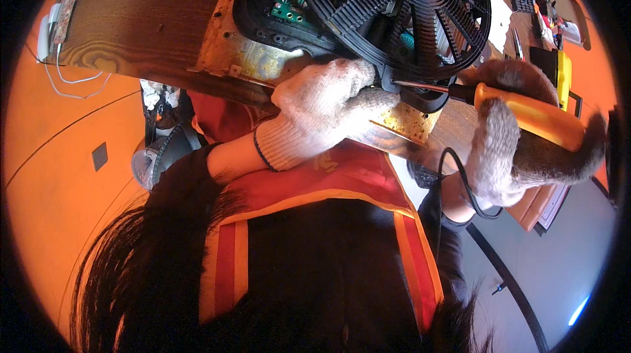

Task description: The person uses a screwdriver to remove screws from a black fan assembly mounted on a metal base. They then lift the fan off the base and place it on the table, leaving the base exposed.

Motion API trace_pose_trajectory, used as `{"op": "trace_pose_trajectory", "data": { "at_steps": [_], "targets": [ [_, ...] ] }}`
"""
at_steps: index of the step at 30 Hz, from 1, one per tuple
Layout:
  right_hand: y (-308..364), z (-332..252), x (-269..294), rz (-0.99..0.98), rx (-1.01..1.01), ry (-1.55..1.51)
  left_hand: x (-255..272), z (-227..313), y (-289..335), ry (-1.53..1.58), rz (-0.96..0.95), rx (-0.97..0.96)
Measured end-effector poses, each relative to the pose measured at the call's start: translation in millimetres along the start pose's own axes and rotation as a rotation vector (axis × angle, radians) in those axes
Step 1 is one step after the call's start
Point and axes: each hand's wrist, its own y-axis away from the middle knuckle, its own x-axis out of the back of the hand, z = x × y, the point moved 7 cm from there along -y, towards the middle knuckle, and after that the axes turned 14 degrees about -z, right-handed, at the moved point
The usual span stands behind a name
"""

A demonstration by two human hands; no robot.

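Note:
A black fan with a round ribbed grille is tilted over an opened, stained metal housing. Green circuit boards show inside the housing. My left hand, in a white knit glove, is closed on the lower edge of the fan, by its bracket. In my right hand, gloved and dirty grey at the fingers, is a screwdriver with an orange handle. Its shaft points left, the tip at the fan's bracket near my left fingers. Whether the tip sits in a screw is too small to tell.
The wooden table carries the housing near its front edge. A power strip with a white cord lies at the far left. A black cable loops by my right wrist. Tools and a yellow item crowd the right side.

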Motion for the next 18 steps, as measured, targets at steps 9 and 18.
{"op": "trace_pose_trajectory", "data": {
  "at_steps": [9, 18],
  "targets": [
    [3.0, -7.3, 3.9, -0.127, -0.046, 0.033, 0.2, 0.2, -0.3, -0.042, 0.028, 0.022],
    [-0.3, -6.6, 0.3, 0.011, 0.012, -0.120, -0.9, -2.3, -0.5, -0.094, 0.044, 0.012]
  ]
}}
